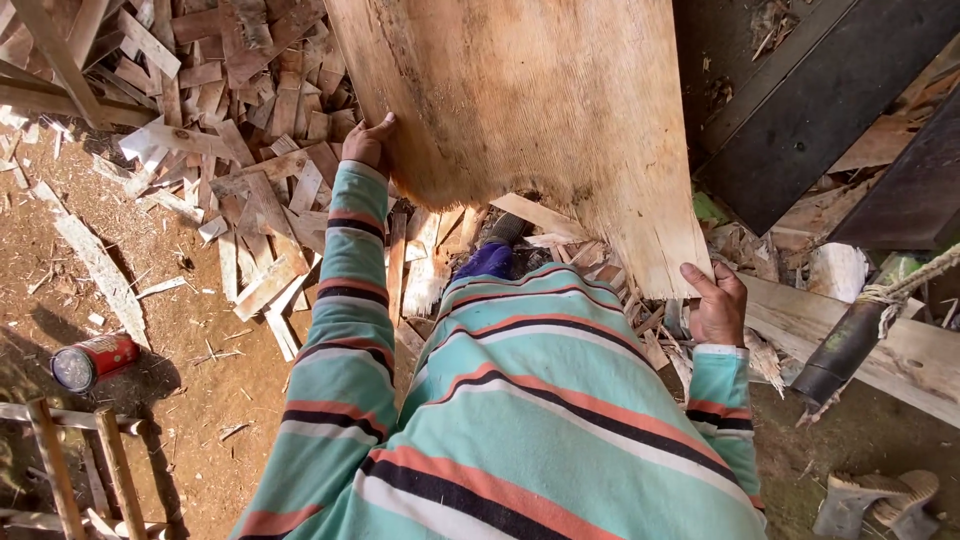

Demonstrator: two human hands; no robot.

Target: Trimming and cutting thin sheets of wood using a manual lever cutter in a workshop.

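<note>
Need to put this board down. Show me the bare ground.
Bare dirt lies lower left, between the wood scrap pile, red can and wooden frame. Scraps crowd the ground under the board, held by left hand and right hand.

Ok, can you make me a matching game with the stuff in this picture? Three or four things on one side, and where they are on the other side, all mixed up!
Things:
1. big wooden plank
2. red can
3. pile of wood scraps
4. rope

Places:
A. lying on the dirt at lower left
B. heaped on the ground at upper left
C. held at its edges by the left hand and right hand
D. tied around a dark pole at right

Pairs: 1-C, 2-A, 3-B, 4-D
</note>
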